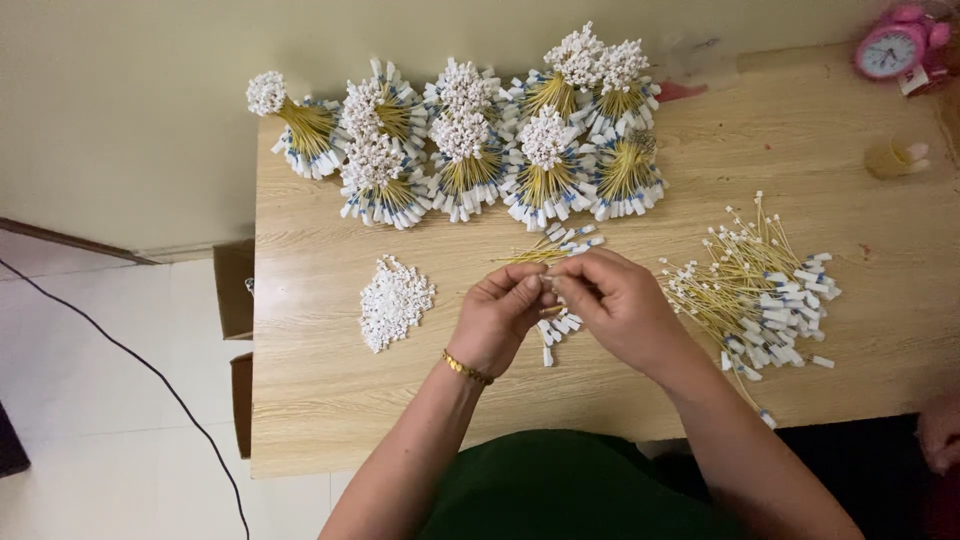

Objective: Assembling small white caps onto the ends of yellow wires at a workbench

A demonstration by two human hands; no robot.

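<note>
My left hand [497, 318] and my right hand [617, 305] meet over the middle of the wooden table [320, 400], fingertips pinched together on a small white cap and a thin yellow wire. A short bunch of yellow wires with white tags [556, 246] lies just beyond the hands, and a few white-tagged ends [558, 327] show beneath them. A pile of small white caps [393, 300] lies left of my left hand. A loose heap of yellow wires with white tags [757, 287] spreads right of my right hand.
Several tied bundles of finished wires [465, 140] stand along the table's far edge by the wall. A pink alarm clock [893, 45] and a small yellow object [893, 159] sit at the far right. A black cable [130, 360] crosses the floor on the left.
</note>
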